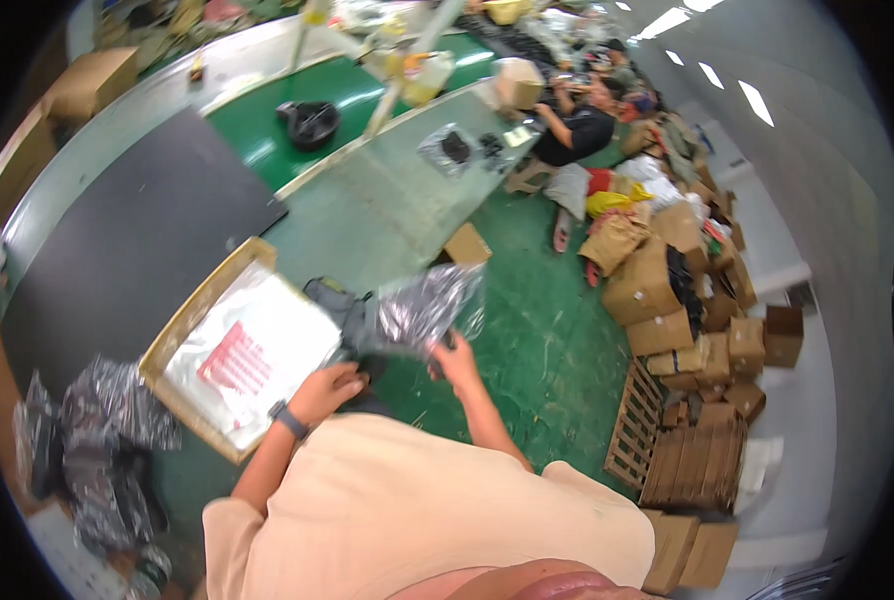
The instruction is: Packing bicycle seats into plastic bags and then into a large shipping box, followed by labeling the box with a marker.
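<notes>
My right hand is closed on the lower edge of a crinkled clear plastic bag, which spreads out above and to the left of it. My left hand, with a dark watch on its wrist, is beside the near right corner of an open cardboard box. Its fingers are curled together next to something dark, and what they hold is hidden. Inside the box lies a stack of white plastic bags with a red printed patch. A dark grey bundle sits between the box and the clear bag.
Plastic-wrapped dark bundles lie at the left. A black mat covers part of the table. A person in dark clothes sits at its far end. Cartons and a wooden pallet line the right side.
</notes>
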Available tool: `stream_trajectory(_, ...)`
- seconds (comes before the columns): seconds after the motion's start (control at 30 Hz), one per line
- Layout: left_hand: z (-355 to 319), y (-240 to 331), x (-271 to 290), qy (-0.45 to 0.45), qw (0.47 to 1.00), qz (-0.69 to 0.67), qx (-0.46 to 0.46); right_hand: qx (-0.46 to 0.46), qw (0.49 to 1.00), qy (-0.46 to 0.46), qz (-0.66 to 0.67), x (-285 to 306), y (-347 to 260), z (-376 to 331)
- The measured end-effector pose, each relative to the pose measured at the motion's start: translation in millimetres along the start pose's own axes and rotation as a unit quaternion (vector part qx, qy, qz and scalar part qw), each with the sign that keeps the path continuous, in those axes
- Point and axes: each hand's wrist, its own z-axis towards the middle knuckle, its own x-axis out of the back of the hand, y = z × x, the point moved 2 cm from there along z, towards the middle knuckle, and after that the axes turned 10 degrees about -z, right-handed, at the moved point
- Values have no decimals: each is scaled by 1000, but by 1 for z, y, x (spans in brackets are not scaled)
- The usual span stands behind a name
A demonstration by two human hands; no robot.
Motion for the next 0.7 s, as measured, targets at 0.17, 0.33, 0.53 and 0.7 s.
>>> stream_trajectory(0.17,39,40,9,6,917,-392,-80,142,953,-210,167,-66,-143,-53)
stream_trajectory(0.33,45,84,71,320,839,-391,-201,135,899,-413,58,-90,-110,-32)
stream_trajectory(0.53,32,6,281,417,608,-650,-182,124,920,-311,-204,-66,-99,43)
stream_trajectory(0.7,-118,-129,446,493,567,-582,-310,161,908,-350,-168,-82,-135,109)
